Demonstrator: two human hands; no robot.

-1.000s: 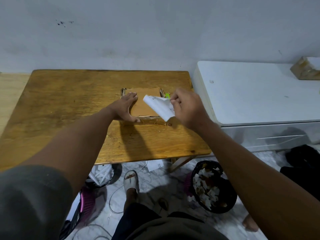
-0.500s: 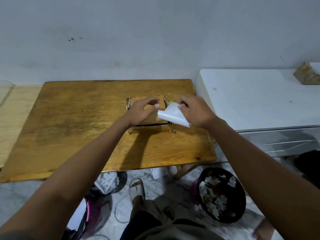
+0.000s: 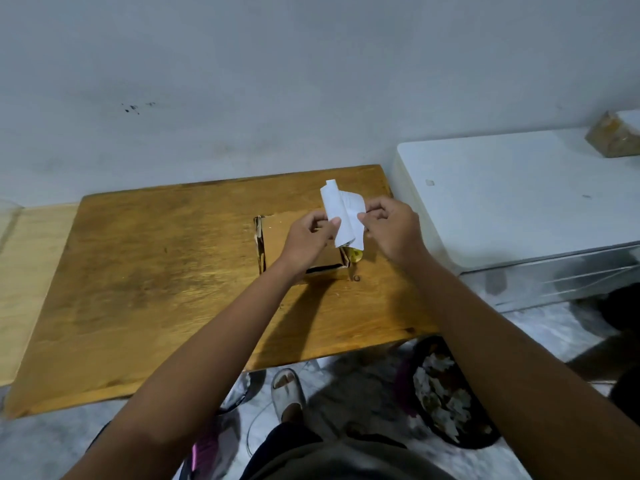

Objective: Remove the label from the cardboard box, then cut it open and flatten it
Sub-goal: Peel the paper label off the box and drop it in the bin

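— White paper, that label point(image 3: 343, 216): both hands have it pinched, the left hand point(image 3: 309, 237) on one edge, the right hand point(image 3: 391, 228) on the other, held just above the box.

— And the cardboard box point(image 3: 277, 233)?

— Lying on the wooden table point(image 3: 145, 271), towards its far right, under the hands. Something yellow-green point(image 3: 356, 253) peeks out beside it. Down on the floor there's a black bin point(image 3: 446, 393) of scraps.

Cardboard box point(image 3: 277, 233) sits near the table's point(image 3: 138, 271) right edge; label point(image 3: 343, 213) held above it; bin point(image 3: 450, 393) on the floor below the front right corner.
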